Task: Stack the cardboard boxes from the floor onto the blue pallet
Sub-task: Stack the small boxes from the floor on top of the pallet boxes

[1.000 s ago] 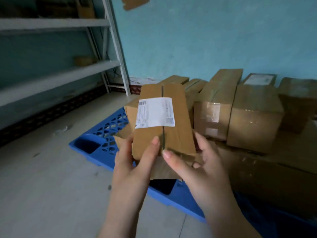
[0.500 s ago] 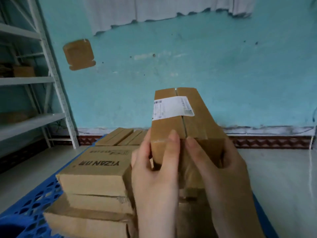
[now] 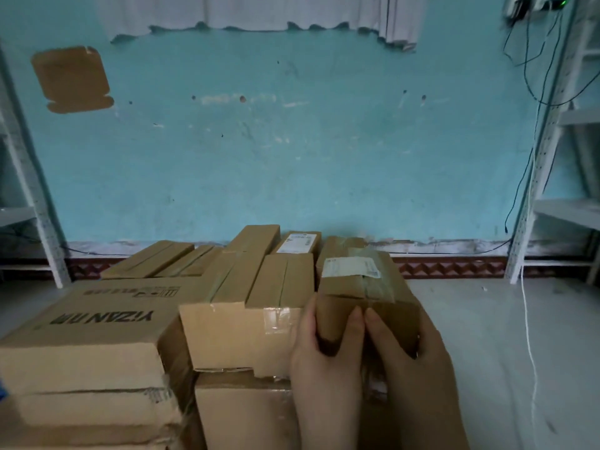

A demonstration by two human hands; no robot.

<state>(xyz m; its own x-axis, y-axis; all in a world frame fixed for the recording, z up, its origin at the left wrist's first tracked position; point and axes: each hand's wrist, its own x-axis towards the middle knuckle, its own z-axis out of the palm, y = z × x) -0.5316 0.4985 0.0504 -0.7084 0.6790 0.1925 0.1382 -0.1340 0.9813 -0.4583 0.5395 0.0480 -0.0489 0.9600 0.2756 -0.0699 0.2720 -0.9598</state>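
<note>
I hold a small cardboard box with a white label (image 3: pixel 360 280) at its near end with both hands. My left hand (image 3: pixel 324 355) grips its left corner, my right hand (image 3: pixel 409 352) its right side, thumbs side by side on the front face. The box sits level at the right end of the stack, beside a taped box (image 3: pixel 240 332). Several more boxes fill the pile, among them a flat printed box (image 3: pixel 94 332) at the left. Only a sliver of the blue pallet (image 3: pixel 1 389) shows at the left edge.
A turquoise wall (image 3: pixel 292 141) stands close behind the stack. Grey metal shelving rises at the left (image 3: pixel 32 203) and at the right (image 3: pixel 548 177), with cables hanging down its post. Bare grey floor (image 3: pixel 506 345) lies to the right of the boxes.
The labelled box has gone down from chest height and rightward to the level of the stack's top row. My view has swung right, so more boxes and the right shelving show.
</note>
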